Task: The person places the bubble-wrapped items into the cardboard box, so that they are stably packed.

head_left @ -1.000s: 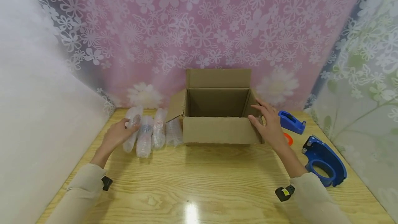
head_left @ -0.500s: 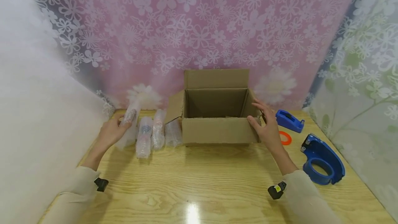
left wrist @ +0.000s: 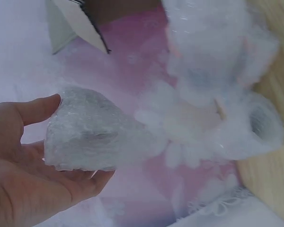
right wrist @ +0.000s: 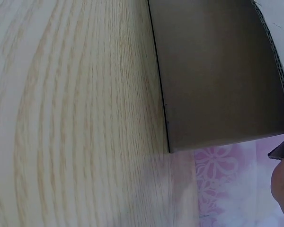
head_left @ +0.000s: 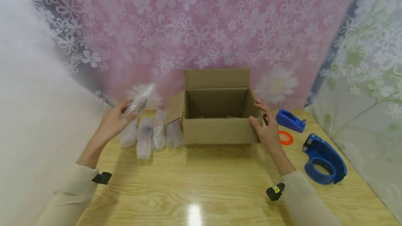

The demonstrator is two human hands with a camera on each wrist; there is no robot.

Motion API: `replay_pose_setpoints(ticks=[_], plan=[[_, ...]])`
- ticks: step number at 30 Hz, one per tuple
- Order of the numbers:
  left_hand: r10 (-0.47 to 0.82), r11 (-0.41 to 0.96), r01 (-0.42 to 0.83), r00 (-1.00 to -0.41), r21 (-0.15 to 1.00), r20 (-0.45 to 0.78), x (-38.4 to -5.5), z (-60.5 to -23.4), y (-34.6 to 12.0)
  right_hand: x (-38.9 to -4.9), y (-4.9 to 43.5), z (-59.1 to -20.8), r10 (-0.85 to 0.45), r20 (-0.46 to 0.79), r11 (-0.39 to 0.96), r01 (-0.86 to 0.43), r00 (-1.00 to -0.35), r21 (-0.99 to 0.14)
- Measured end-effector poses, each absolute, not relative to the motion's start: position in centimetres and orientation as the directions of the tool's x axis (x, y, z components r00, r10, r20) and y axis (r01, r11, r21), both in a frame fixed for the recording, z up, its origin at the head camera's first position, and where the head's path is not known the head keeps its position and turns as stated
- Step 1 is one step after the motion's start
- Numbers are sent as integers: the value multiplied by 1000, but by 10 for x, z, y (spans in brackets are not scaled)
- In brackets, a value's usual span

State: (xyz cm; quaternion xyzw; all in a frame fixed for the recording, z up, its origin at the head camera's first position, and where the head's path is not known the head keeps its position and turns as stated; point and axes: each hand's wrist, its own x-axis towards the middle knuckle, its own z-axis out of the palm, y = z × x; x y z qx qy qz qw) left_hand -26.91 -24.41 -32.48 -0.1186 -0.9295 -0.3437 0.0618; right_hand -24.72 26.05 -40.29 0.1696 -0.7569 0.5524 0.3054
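Cardboard box [head_left: 221, 132] sits in the middle of what my head camera sends me. Behind it, filling the top of that view, I see a pink cloth [head_left: 204, 27] printed with white flowers, and under everything a pale wood-grain table [head_left: 176, 184]. The box stands near the far edge of the table. Its back flap is upright before the cloth, its left flap slants outward and its front flap hangs down toward me. My right wrist view is mostly one dark side of it, with a corrugated edge.

Next in size come the two light sleeves [head_left: 69, 187], then the hands. The right hand [head_left: 267, 128] rests on the box's right front corner, thumb and fingers spread well apart, the thumb on the front flap; how firmly it presses I can't tell. The left hand [head_left: 114, 121] is curled partway round a bubble-wrapped bundle [head_left: 139, 100], left of the box, thumb on one side and fingers on the other. The bundle is tilted, its far end raised toward the cloth.

At far right lies a large blue tape holder [head_left: 337, 165]. Three wrapped packages [head_left: 144, 138] lie side by side between the left hand and the box; more wrap shows just below that hand, and I can't make out whether it is a separate piece. A small blue tape dispenser [head_left: 290, 121] lies right of the box, an orange ring [head_left: 287, 143] near it. Smallest are the black wrist cameras [head_left: 275, 191] at each cuff.
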Motion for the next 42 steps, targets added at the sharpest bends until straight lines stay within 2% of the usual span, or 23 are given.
replay_pose_setpoints(ticks=[11,19,29,37,42], plan=[[253,646,447,-890,619,379,-279,-304,-191,-247,259,-404,91,674,325,-617,-733,-716],[363,576,606,-791,549,492,-284,-296,-150,-247,256,-405,93,680,339,-619,-727,-708],[454,522,649,-761,554,463,-293,-296,-106,-245,256,-404,103,668,327,-609,-737,-722],[534,574,662,-749,482,393,-304,-302,-63,-245,255,-405,104,676,318,-620,-730,-718],[576,534,693,-717,484,392,-310,-312,-45,-245,254,-407,104,684,317,-628,-722,-711]])
